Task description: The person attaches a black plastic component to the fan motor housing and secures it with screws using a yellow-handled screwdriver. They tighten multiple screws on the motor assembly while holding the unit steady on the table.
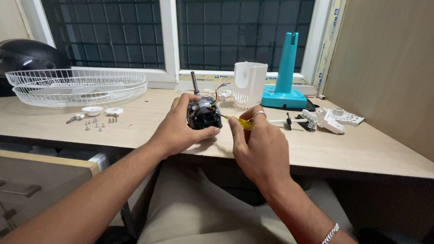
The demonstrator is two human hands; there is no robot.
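— What's hard to see up close?

— The right hand (pixel 261 147) hides most of the yellow-handled screwdriver (pixel 240 122); its fingers are clamped on it, tip at the motor.

— And the motor?

— A black, rounded fan motor with a steel shaft (pixel 203 112) stands on the pale wooden desk (pixel 135 129), left hand (pixel 181 129) fingers wrapped around it.

— Farther back?

— Small metal screws (pixel 97 124), white wire fan guards (pixel 74 86), a white slotted plastic housing (pixel 249 83), a teal plastic stand (pixel 285 86).
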